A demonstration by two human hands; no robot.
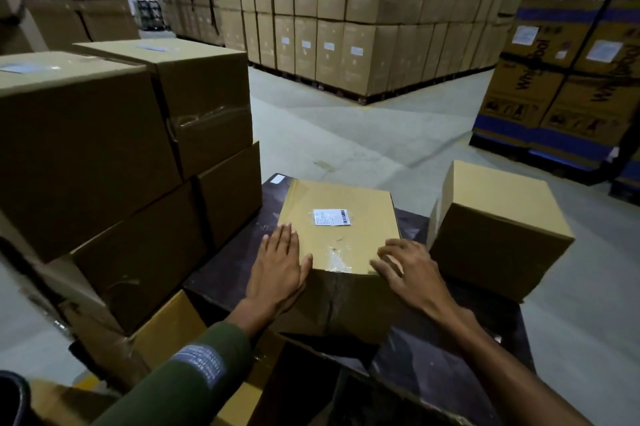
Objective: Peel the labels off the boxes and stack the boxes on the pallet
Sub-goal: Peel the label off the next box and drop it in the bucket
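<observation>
Warehouse stacks surround a dark surface where both hands, left and right, lie flat and apart on a box; pick its label up from a corner, slowly.

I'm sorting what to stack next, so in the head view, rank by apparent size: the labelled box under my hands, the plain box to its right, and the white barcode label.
1. Labelled box and plain box: look alike, so not ranked.
2. Barcode label: clearly smallest.
</observation>
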